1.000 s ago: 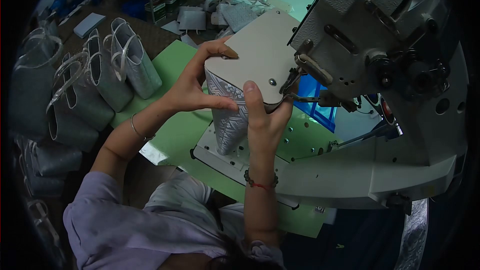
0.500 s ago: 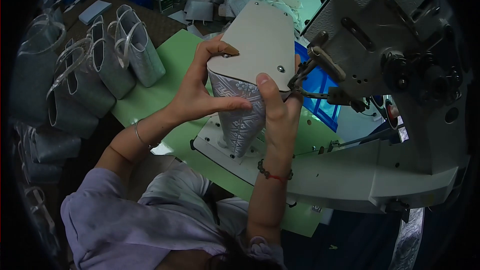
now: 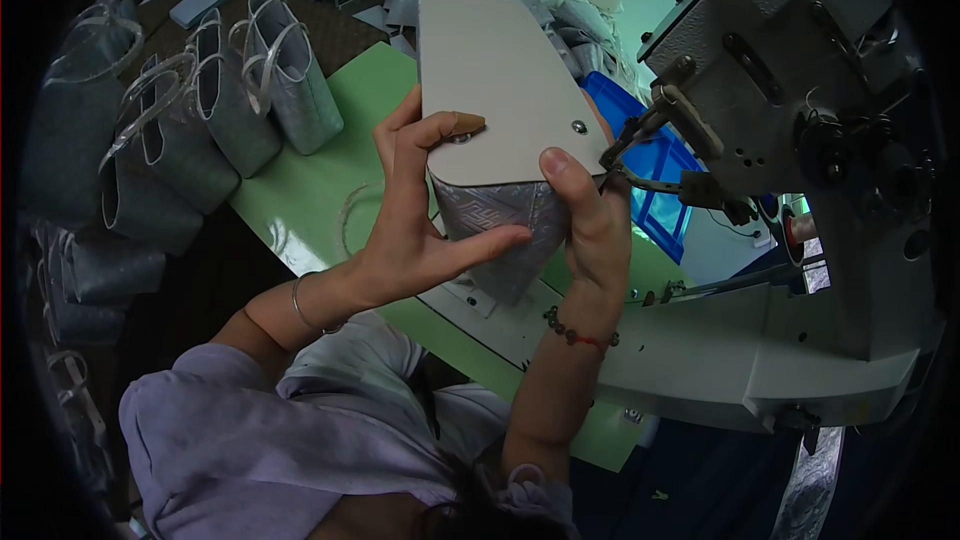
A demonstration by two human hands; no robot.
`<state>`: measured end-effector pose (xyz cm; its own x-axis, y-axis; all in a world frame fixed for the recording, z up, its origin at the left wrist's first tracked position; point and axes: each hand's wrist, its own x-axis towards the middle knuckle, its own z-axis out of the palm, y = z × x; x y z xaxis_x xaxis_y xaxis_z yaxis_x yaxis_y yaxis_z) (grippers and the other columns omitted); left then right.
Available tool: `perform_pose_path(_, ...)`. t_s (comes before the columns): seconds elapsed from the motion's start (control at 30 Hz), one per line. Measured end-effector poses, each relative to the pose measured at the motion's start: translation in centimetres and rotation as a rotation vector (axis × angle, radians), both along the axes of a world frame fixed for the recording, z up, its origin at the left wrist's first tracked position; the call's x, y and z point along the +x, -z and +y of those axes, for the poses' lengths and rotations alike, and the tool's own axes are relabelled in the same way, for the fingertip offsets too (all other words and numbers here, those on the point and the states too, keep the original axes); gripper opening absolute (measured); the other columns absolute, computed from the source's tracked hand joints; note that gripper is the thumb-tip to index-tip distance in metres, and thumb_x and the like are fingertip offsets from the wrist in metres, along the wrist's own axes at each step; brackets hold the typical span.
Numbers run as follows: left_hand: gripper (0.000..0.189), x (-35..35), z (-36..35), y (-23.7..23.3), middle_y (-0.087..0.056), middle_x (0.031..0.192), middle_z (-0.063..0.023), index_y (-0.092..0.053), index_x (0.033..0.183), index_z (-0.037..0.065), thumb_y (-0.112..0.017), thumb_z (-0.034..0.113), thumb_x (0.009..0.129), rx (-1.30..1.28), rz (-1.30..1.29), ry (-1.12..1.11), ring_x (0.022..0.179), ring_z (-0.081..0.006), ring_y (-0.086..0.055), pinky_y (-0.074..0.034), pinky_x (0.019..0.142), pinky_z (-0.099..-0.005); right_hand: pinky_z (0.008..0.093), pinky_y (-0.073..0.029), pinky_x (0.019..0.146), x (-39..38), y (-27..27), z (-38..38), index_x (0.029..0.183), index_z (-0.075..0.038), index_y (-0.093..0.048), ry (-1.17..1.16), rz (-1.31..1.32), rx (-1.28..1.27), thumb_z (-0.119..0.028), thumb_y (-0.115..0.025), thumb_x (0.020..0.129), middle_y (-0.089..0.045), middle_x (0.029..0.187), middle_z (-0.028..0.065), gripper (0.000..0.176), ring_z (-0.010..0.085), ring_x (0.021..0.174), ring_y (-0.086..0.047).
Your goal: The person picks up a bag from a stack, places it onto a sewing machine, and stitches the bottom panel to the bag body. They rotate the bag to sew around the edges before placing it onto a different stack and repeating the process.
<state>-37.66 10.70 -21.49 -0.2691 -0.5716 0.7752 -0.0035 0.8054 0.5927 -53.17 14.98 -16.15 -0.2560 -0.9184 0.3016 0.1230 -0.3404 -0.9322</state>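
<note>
A silver-grey handbag (image 3: 495,215) with an embossed pattern is held with its cream base (image 3: 500,80) turned up toward me. Metal studs sit near the corners of that base. My left hand (image 3: 415,200) grips the left side, its index finger, with a tan covering on the tip, lying on the base and its thumb on the patterned side. On the lower right corner, my right hand (image 3: 590,210) is closed around the edge, thumb pressed on the base. A pale handle loop (image 3: 345,215) shows left of my left hand. The bag's opening is hidden.
Just right of the bag stands a sewing machine (image 3: 800,140), its metal arm close to my right hand. A blue tray (image 3: 665,210) lies behind. Several grey handbags (image 3: 290,80) stand along the left, and a pile of bag pieces (image 3: 570,25) is at the back.
The bag has turned, so its base faces me more fully and less of the patterned side shows. Both hands have shifted slightly right with it, keeping their hold.
</note>
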Motion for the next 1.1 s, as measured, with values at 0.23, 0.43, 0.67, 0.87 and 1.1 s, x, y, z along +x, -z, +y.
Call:
perform_pose_path(0.23, 0.077, 4.0, 2.0, -2.5, -0.036, 0.137, -0.0154, -0.047, 0.131, 0.006, -0.085, 0.028, 0.068, -0.072, -0.195, -0.037, 0.134, -0.0378, -0.022, -0.03, 0.107, -0.046, 0.0351, -0.045, 0.095, -1.4, -0.2, 0.3, 0.132, 0.003, -0.05, -0.061, 0.051, 0.084, -0.029, -0.075, 0.07, -0.06, 0.118, 0.0139, 0.074, 0.021, 0.108, -0.057)
perform_pose_path(0.43, 0.068, 7.0, -2.5, -9.7, -0.048, 0.133, -0.0208, -0.064, 0.12, 0.013, -0.086, 0.038, 0.06, -0.591, -0.835, 0.053, 0.131, -0.0442, -0.037, -0.029, 0.108, -0.0565, 0.033, -0.044, 0.095, -2.8, 0.5, 0.4, 0.129, 0.001, -0.054, -0.141, 0.051, 0.104, -0.029, -0.074, 0.069, -0.062, 0.113, 0.0111, 0.07, 0.0198, 0.104, -0.058)
perform_pose_path(0.67, 0.087, 1.8, -10.0, -11.7, -0.038, 0.147, -0.0213, -0.064, 0.127, 0.021, -0.081, 0.031, 0.043, -0.616, -0.914, 0.772, 0.13, -0.0441, -0.04, -0.035, 0.102, -0.054, 0.0315, -0.044, 0.093, -3.5, 0.8, 0.1, 0.126, 0.0, -0.056, -0.154, 0.028, 0.123, -0.031, -0.074, 0.066, -0.063, 0.111, 0.0093, 0.07, 0.0194, 0.103, -0.058)
perform_pose_path(0.87, 0.091, 1.4, -10.5, -11.9, -0.044, 0.143, -0.0182, -0.06, 0.131, 0.022, -0.075, 0.034, 0.042, -0.676, -0.884, 0.76, 0.122, -0.0396, -0.049, -0.036, 0.101, -0.0527, 0.0354, -0.039, 0.101, -1.1, 0.6, 2.4, 0.141, 0.001, -0.038, -0.133, 0.153, 0.064, -0.042, -0.071, 0.066, -0.052, 0.127, 0.0149, 0.092, 0.0247, 0.117, -0.052)
perform_pose_path(1.1, 0.088, 0.9, -10.8, -12.3, -0.051, 0.137, -0.019, -0.063, 0.127, 0.015, -0.075, 0.029, 0.041, -0.722, -0.854, 0.754, 0.116, -0.0396, -0.055, -0.036, 0.102, -0.0521, 0.037, -0.038, 0.103, 1.3, 0.3, 4.1, 0.147, 0.001, -0.016, -0.035, 0.013, 0.045, -0.024, -0.077, 0.068, -0.039, 0.134, 0.0175, 0.103, 0.0247, 0.122, -0.045)
